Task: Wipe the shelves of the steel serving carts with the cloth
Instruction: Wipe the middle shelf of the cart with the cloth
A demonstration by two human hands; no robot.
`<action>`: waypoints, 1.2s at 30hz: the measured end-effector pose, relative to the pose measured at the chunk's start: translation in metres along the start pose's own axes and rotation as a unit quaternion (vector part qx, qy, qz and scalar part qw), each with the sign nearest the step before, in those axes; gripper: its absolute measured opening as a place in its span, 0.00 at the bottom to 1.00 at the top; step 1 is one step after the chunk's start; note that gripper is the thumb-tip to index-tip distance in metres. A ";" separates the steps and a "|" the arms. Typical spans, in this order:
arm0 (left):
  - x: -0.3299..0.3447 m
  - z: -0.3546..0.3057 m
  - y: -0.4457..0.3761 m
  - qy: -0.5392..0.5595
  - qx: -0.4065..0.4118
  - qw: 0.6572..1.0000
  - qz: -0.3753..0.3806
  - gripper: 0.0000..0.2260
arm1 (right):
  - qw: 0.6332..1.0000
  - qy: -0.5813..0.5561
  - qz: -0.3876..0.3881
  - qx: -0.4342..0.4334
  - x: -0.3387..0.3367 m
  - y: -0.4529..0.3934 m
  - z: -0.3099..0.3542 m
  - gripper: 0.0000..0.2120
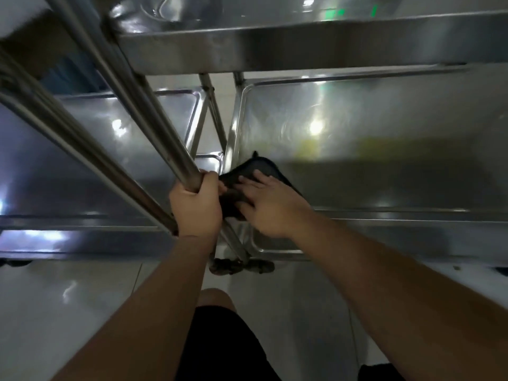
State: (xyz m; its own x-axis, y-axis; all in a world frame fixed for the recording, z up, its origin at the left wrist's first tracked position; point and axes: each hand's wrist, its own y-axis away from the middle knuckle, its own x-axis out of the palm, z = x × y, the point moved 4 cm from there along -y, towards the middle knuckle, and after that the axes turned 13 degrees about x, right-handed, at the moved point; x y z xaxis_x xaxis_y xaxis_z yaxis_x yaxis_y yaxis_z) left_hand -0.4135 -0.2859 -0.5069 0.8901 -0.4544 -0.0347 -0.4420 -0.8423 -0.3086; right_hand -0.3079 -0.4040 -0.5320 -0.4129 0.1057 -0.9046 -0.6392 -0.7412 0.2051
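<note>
Pressing flat on the one dark cloth point(248, 176), the right hand point(264, 204) lies with straight, spread fingers at the middle of the frame, pinning the cloth against the near left corner of the lower shelf point(384, 160) of the right-hand cart. The left hand point(196, 207), just left of it and almost touching the cloth's edge, is clenched around a steel upright post point(154, 122) that slants up toward the upper left of the frame.

Two steel carts stand side by side: the right cart fills the right half, with an upper shelf point(302, 42) across the top of the frame and the lower shelf under it; the left cart's shelf point(110, 138) sits at centre left, a narrow gap of pale floor between the two. Three tubes run together along the slanting post line at upper left.

Two dark caster wheels point(239, 266) show close together below the hands, at the carts' near corners. Two bare forearms enter from the bottom edge, and dark shorts point(220, 345) with one knee fill the bottom centre above the glossy white floor point(68, 312).
</note>
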 end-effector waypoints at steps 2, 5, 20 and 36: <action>0.000 0.004 0.000 -0.001 0.001 1.000 -0.009 0.13 | 0.998 0.024 -0.034 0.051 -0.009 0.009 -0.042 0.29; 0.001 0.008 0.000 0.006 0.003 1.000 -0.015 0.11 | 0.982 0.031 -0.082 0.167 -0.034 0.025 -0.127 0.29; 0.004 0.011 -0.007 0.024 0.046 0.998 -0.045 0.13 | 0.994 0.044 -0.012 -0.096 -0.006 -0.012 -0.011 0.30; 0.006 0.010 -0.005 0.034 0.073 0.996 -0.038 0.18 | 0.985 0.001 -0.075 0.156 -0.071 -0.183 -0.066 0.33</action>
State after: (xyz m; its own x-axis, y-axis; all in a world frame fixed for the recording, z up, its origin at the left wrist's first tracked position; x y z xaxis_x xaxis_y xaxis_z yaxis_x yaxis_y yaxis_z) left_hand -0.4054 -0.2817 -0.5149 0.9087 -0.4136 0.0564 -0.3486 -0.8262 -0.4425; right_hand -0.1188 -0.3196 -0.5295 -0.2975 0.1971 -0.9342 -0.8612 -0.4777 0.1735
